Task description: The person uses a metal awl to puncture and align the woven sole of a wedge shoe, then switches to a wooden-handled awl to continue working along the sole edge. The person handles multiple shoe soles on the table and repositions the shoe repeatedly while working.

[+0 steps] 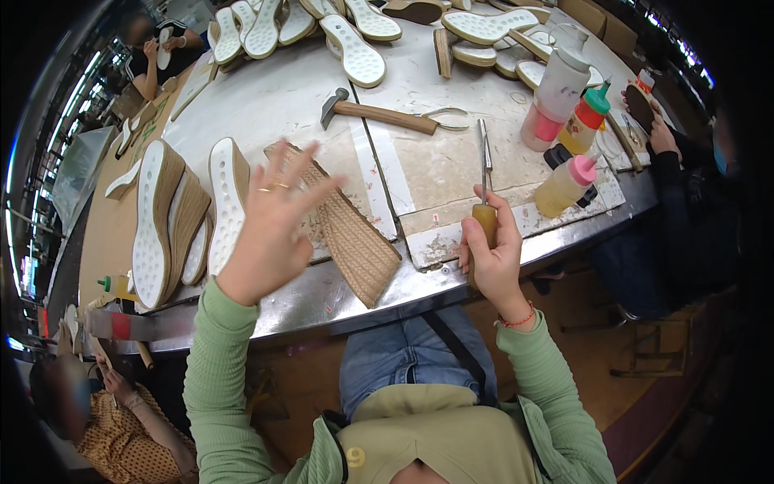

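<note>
From the worker's body, with 12 o'clock straight ahead, the left hand (274, 218) is hovering at 11 o'clock, open, and its fingers are spreading widely. The woven wedge sole (359, 238) is lying partly below this hand, also at 11 o'clock, and its thick end is resting over the metal edge (435, 292) of the table; I cannot tell if the fingers are touching it. The right hand (497, 246) is gripping the wooden-handled tool (484, 216) at 1 o'clock, and the slim metal shaft is pointing to 12 o'clock. Beyond the hands, a hammer (383, 116) is lying at 12 o'clock, with pliers (453, 121) just beside its handle. At 1 o'clock, 3 squeeze bottles (564, 187) are standing near each other. More wedge soles (151, 230) with white tops are standing at 10 o'clock, and a pile of soles (355, 56) is filling the far side at 12 o'clock. Around the table I am seeing 3 co-workers (133, 431), at 9, 11 and 2 o'clock, and each is holding something in the hands.
</note>
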Demonstrator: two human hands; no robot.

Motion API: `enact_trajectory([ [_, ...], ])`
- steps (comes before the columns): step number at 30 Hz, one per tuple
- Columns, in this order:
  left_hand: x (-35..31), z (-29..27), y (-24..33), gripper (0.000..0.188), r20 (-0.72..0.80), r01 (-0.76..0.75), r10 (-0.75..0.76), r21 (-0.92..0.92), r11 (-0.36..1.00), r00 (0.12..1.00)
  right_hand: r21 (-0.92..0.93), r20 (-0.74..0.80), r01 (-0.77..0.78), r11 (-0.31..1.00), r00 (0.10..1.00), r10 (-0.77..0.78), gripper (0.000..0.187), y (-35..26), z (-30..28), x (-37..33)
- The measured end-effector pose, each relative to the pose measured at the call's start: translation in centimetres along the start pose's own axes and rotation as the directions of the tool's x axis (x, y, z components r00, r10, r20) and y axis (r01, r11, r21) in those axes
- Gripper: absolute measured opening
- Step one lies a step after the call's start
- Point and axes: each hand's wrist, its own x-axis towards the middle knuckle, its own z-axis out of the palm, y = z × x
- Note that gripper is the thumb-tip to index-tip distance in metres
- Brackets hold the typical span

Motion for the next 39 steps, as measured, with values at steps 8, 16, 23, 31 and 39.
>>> enact_trajectory([
  [8,2.4,1.7,2.3,0.068,0.249,-0.182,0.190,-0.056,0.982,0.950,-0.047,-0.048,0.061,0.997,0.997,-0.063,0.041,0.6,0.0,-0.4],
  [16,2.9,-2.9,-5.6,0.074,-0.266,-0.265,-0.067,-0.964,0.016,0.962,0.013,-0.072,0.069,0.998,0.995,-0.068,0.045,0.6,0.3,-0.6],
  [23,5.8,3.6,-5.4,0.079,-0.029,-0.303,-0.445,-0.771,-0.560,0.895,-0.073,-0.033,0.011,0.997,0.999,-0.013,0.042,0.5,0.4,-0.8],
  [31,4.8,5.2,-2.9,0.097,-0.067,-0.252,-0.585,-0.937,-0.242,0.808,-0.012,0.267,-0.235,0.972,0.936,0.230,0.033,-3.4,2.3,-2.4],
  [39,3.7,6.0,-1.8,0.107,-0.075,-0.238,-0.549,-0.943,-0.233,0.833,-0.137,0.589,-0.425,0.895,0.691,0.418,0.034,-5.8,5.4,-4.5],
])
